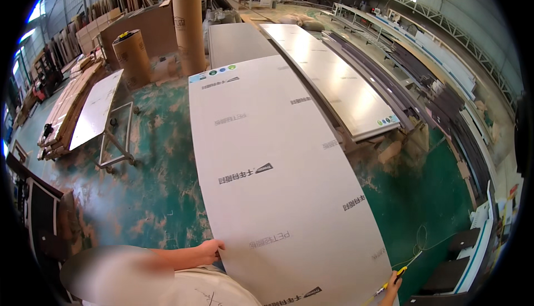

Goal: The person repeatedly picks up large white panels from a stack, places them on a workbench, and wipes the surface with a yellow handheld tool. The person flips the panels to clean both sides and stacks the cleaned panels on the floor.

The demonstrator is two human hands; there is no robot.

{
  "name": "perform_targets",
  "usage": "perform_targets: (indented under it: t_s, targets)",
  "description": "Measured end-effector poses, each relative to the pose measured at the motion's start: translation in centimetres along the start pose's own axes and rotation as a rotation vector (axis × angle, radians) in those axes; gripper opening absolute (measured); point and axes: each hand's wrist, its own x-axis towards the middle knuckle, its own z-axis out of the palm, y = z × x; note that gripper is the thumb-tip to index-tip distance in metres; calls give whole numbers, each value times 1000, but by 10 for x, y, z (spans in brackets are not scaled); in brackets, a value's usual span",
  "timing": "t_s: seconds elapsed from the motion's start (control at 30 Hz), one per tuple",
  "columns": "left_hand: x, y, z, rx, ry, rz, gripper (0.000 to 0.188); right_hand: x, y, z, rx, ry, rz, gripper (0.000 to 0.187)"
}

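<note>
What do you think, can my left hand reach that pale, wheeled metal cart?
Probably not: your left hand is at the edge of the long white rectangular board, with stained green floor between hand and cart.

The left hand (211, 252) grips the left edge of a long white rectangular panel (278, 139) with dark printed marks; the right hand (392, 290), by its right edge, holds a slender yellow-and-black tool (401, 273). Farther right lies a glossy pale rectangular board (328, 78); two brown cardboard cylinders (189, 36) stand upright at upper left.
</note>
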Motion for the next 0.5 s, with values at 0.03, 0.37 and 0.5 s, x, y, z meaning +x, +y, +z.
perform_targets:
  t_s: [0.03, 0.37, 0.5]
  targets:
    - [2, 20, -14, -7, 13, 2, 13, 1, -10, 25, -82, 58, -85, 50]
    - [56, 200, -95, -137, 23, -36, 17, 53, -173, 245, -439, -29, 81, 62]
    - [52, 273, -91, -212, 83, -23, 23, 83, -225, 325, -435, -23, 60, 64]
